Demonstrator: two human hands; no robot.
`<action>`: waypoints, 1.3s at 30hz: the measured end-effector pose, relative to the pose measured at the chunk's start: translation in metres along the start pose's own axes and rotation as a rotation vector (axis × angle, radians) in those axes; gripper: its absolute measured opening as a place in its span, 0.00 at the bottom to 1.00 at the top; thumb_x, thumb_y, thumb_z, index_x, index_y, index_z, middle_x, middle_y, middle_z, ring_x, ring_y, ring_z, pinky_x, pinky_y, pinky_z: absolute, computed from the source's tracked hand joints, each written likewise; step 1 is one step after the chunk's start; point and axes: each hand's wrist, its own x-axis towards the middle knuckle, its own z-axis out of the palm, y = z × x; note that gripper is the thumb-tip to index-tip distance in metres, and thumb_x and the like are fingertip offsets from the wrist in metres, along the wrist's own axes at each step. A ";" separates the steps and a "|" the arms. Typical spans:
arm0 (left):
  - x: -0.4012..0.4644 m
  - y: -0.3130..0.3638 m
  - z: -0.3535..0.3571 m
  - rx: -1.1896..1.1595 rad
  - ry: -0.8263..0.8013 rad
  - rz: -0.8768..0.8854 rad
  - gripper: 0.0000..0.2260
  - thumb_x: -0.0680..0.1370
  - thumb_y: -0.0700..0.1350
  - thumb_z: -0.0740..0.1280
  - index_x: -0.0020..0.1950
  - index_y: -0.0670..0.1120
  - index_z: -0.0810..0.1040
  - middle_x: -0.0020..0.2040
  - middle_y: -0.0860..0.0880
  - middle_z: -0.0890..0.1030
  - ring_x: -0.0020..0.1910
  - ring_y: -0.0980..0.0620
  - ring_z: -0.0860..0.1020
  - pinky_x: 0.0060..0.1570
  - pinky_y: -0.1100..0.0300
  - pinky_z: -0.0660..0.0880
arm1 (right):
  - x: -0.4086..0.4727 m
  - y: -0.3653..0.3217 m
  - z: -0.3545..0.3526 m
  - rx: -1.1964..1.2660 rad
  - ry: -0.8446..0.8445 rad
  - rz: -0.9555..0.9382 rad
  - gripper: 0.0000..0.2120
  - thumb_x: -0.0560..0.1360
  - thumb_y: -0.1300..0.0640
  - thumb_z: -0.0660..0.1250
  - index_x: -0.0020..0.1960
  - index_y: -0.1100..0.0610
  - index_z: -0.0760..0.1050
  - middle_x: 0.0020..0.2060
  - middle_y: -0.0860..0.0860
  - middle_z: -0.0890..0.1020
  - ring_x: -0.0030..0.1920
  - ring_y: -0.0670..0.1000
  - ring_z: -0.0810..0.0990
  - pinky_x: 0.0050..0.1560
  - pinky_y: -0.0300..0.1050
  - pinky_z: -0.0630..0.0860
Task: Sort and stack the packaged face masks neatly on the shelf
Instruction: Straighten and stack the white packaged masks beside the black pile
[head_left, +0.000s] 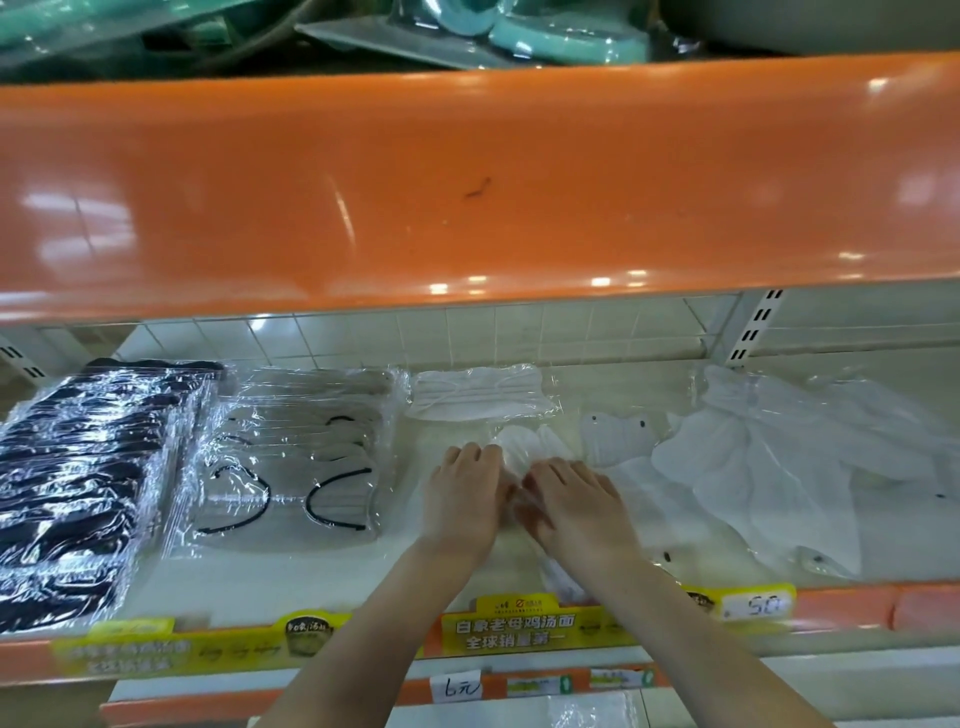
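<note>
On the white shelf (322, 587), between the orange shelf (467, 171) above and the yellow price strip (530, 631) at the front lip, we press a clear-wrapped white mask packet (524, 452) flat. Our left hand (462, 493) and right hand (569, 501) lie palm down on it with fingers straight, probably to square it before stacking. Another white packet (478, 397) sits just behind. Leftward lie the sorted piles: black masks (78, 478) and grey masks (296, 452). Loose white packets (753, 462) sprawl at right, though glare blurs their edges.
</note>
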 end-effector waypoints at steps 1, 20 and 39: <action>-0.001 0.002 -0.002 -0.045 -0.001 -0.014 0.12 0.80 0.47 0.58 0.62 0.47 0.71 0.57 0.49 0.74 0.60 0.48 0.69 0.51 0.57 0.67 | 0.000 0.000 -0.001 0.004 0.014 -0.004 0.15 0.61 0.50 0.79 0.38 0.53 0.75 0.35 0.47 0.77 0.36 0.52 0.78 0.34 0.44 0.73; -0.018 0.038 -0.037 -0.949 0.147 -0.042 0.11 0.77 0.46 0.64 0.59 0.56 0.73 0.55 0.58 0.79 0.53 0.61 0.78 0.50 0.73 0.71 | 0.014 -0.032 -0.058 1.477 -0.047 0.533 0.14 0.82 0.53 0.56 0.56 0.54 0.78 0.54 0.52 0.82 0.57 0.50 0.80 0.53 0.44 0.77; -0.033 -0.023 -0.031 -1.326 -0.041 -0.231 0.35 0.69 0.43 0.75 0.71 0.53 0.61 0.64 0.47 0.72 0.56 0.50 0.76 0.50 0.62 0.75 | 0.018 0.013 -0.064 1.895 0.174 0.793 0.09 0.74 0.73 0.62 0.48 0.61 0.75 0.39 0.56 0.81 0.37 0.50 0.82 0.36 0.42 0.80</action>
